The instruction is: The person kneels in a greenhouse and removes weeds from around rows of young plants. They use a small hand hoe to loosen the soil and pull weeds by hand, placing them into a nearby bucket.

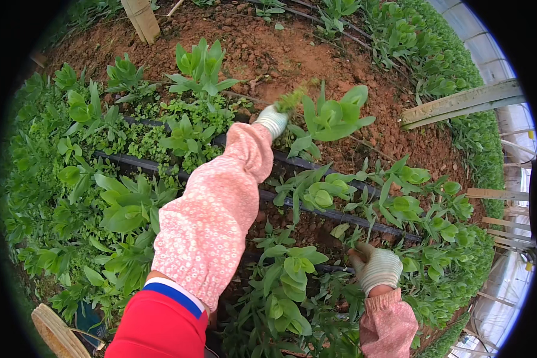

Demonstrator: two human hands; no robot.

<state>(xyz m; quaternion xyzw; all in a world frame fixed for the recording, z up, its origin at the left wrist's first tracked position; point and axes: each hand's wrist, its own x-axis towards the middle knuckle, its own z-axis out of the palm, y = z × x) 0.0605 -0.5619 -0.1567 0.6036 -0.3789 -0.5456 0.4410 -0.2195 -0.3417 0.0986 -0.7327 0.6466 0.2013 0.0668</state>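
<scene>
My left hand (pixel 272 121), in a striped knit glove, reaches forward over the bed and grips a clump of pulled green weeds (pixel 291 99). The clump is blurred and hangs over bare soil, just left of a broad-leaved plant (pixel 333 114). My right hand (pixel 378 266), in a similar glove, is low among the plants at the right with fingers curled. A dark flat shape (pixel 329 240) lies by its fingertips; whether the hand holds it is unclear. Small weeds (pixel 152 141) grow thickly between the crop plants left of my left arm.
Black drip irrigation lines (pixel 340 215) run across the bed. Wooden stakes (pixel 141 20) stand at the far edge and at the right (pixel 463 104). Reddish soil (pixel 259 49) forms a path beyond. At bottom left are a round wooden-looking object (pixel 58 331) and a dark teal item (pixel 91 324).
</scene>
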